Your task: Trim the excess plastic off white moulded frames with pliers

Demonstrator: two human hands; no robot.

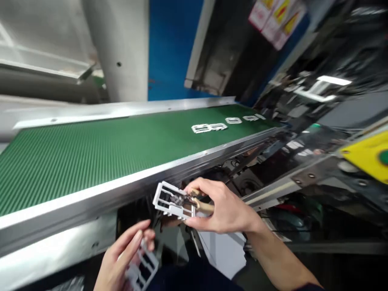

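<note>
My right hand (222,206) is closed around cutting pliers with tan handles (204,207) and also pinches a white plastic frame (172,210). The metal head of the pliers lies across the slots of that frame. Lower and to the left, my left hand (124,254) is closed on a second white plastic frame (147,268), thumb and fingers at its upper edge. Both hands are in front of the green conveyor belt (127,149), apart from each other. Part of the left frame is hidden behind my fingers.
Several white frames (201,128) lie on the belt toward its far right end. A metal rail (145,173) edges the belt nearest me. At right sits a yellow panel with a green button (384,157). A white sheet-like thing (224,250) is below my hands.
</note>
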